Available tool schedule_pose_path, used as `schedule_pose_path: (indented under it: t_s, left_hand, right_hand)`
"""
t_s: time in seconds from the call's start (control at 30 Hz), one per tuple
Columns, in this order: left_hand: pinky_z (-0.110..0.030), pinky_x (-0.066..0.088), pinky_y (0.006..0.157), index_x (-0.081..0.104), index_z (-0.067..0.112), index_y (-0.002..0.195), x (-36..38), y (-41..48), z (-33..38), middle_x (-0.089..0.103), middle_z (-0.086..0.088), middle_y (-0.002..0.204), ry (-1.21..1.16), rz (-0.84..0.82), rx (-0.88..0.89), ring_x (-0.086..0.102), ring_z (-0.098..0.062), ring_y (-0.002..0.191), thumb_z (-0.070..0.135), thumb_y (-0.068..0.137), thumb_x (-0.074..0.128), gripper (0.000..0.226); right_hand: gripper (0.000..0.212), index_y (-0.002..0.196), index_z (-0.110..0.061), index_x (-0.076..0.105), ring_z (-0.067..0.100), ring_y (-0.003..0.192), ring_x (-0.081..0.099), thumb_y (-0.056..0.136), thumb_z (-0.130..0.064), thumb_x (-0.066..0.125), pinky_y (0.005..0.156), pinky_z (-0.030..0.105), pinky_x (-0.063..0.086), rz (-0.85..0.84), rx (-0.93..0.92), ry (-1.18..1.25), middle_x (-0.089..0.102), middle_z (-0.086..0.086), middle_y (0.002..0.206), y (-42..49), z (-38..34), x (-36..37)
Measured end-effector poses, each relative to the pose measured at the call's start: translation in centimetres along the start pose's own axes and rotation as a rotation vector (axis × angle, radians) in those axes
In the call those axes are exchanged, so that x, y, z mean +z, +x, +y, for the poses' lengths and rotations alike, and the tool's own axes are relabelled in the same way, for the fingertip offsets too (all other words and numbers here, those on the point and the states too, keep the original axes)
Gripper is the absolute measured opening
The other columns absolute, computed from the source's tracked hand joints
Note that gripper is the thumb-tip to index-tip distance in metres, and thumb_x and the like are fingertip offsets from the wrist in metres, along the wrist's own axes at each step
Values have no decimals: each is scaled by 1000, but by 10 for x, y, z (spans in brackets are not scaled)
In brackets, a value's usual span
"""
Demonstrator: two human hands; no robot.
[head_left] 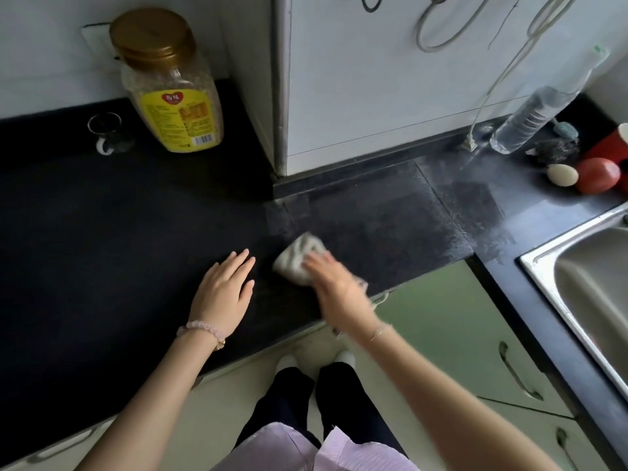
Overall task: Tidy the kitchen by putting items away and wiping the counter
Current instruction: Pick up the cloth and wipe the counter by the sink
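Your left hand (pixel 224 287) lies flat on the bench (pixel 102 232), fingers spread, empty. Right hand (pixel 334 288) presses the cloth (pixel 299 256) at 12 o'clock of it, fingers flat on top. Cloth looks soft, limp, light: bunch it under your palm.

The right hand (pixel 334 287) presses a crumpled grey cloth (pixel 299 258) on the black stone counter (pixel 102 232). The left hand (pixel 224 287) lies flat beside it, fingers spread. A big clear jar with a gold lid (pixel 170 83) stands at the back. A shiny metal sink (pixel 584 283) is on the right.
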State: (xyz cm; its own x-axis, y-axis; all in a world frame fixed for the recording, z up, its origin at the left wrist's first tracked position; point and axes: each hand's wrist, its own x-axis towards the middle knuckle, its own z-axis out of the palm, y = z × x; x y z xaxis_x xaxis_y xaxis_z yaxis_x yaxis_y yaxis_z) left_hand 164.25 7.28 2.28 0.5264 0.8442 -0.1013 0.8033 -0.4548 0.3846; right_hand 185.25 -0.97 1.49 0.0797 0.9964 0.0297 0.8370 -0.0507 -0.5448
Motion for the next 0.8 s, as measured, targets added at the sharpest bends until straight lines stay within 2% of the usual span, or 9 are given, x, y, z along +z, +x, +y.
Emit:
schedule_pose_path:
  t_s: [0.07,0.17,0.27,0.4,0.47,0.57,0.67,0.8]
  left_hand:
    - [-41,27,113,46,11,133,1,1,2,40,-4,147,9,15,-13,33,-23,138,18,92,48,42]
    - [-45,34,109,54,8,127,1,5,6,48,-8,141,9,60,-36,39,-26,134,15,90,52,37]
    - [-46,31,112,53,9,127,4,14,17,46,-7,142,-5,52,-22,36,-26,136,15,91,49,37]
    - [-43,26,114,49,10,131,11,32,40,43,-5,144,-9,37,30,32,-24,138,16,93,47,39]
    - [-43,26,113,49,10,131,15,41,56,44,-5,144,-3,38,56,33,-24,138,16,92,48,39]
    - [-42,27,113,50,10,130,24,55,82,45,-4,143,15,32,94,35,-23,137,16,91,50,39]
    - [-42,27,113,50,10,130,32,65,99,46,-4,142,24,26,69,36,-23,136,16,91,51,40]
    - [-43,32,110,51,10,129,37,61,100,49,-6,140,58,43,5,39,-25,134,20,91,46,40]
  right_hand:
    - [39,132,-13,54,22,138,36,94,-16,47,115,34,26,-83,-141,11,50,4,142,-17,-20,12]
    - [39,132,-11,55,25,137,39,93,-14,48,113,40,34,-140,-166,14,51,3,142,-25,2,0]
    - [41,130,-8,55,27,137,39,90,-7,49,113,38,33,-86,-28,-14,50,6,141,-23,47,-35]
    - [40,134,-7,51,24,141,32,95,-7,43,115,25,22,85,274,-65,44,7,147,-10,124,-94]
    - [42,139,-12,45,20,145,23,98,-10,39,116,27,19,129,435,-72,36,3,152,-4,166,-123]
    - [43,142,-14,41,22,145,21,99,-15,37,117,32,20,199,609,-31,31,3,154,10,208,-157]
    - [43,142,-10,39,26,146,19,99,-16,33,118,37,19,258,705,21,29,8,155,38,230,-175]
    - [42,138,-5,40,31,145,15,98,-13,31,115,46,21,261,691,-4,28,10,155,70,236,-170]
